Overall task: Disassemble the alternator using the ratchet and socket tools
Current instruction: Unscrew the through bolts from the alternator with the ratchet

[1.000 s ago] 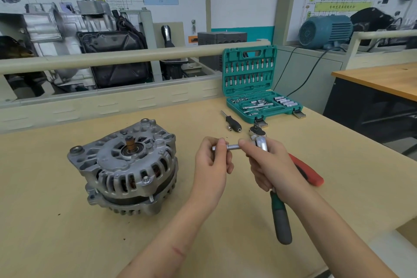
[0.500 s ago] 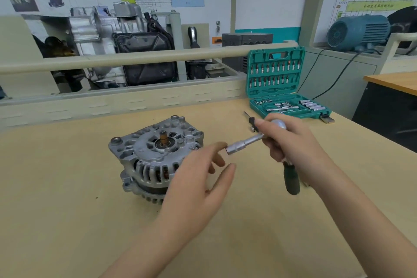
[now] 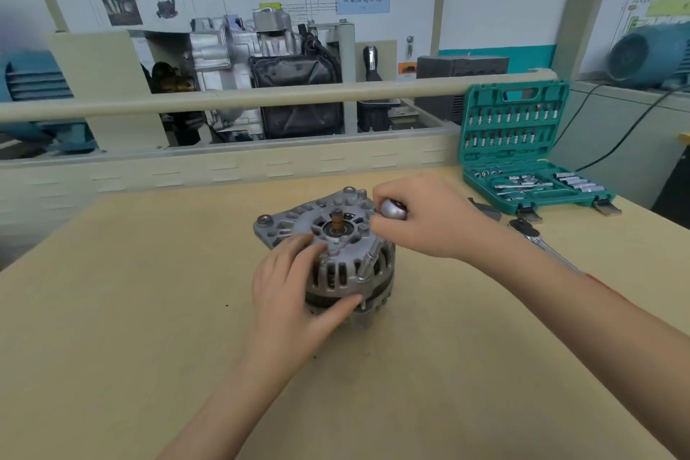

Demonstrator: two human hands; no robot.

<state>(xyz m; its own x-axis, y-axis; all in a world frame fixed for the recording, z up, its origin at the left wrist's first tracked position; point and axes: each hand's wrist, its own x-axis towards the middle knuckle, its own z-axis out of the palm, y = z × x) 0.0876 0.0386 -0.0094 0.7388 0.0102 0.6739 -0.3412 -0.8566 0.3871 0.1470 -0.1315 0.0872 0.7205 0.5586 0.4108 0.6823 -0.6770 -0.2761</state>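
The grey alternator [image 3: 295,222] stands shaft-up in the middle of the wooden table [image 3: 130,310]. My left hand [image 3: 295,295] grips its near left side, fingers on top and thumb on the lower housing. My right hand [image 3: 433,220] is closed around the ratchet [image 3: 394,209], whose round silver head shows at my fingertips. Its handle is hidden behind that hand. From the head a socket extension [image 3: 369,261] slants down to a bolt on the alternator's right front rim.
An open green socket set case [image 3: 522,146] sits at the back right of the table. A second ratchet with a red handle [image 3: 534,235] lies beside my right forearm, near a small black driver [image 3: 485,209]. A beige rail and engine display stand behind the table.
My left hand let go of the extension and moved onto the alternator. My right hand carried the ratchet left and tipped it down, bringing the socket end onto the alternator's rim.
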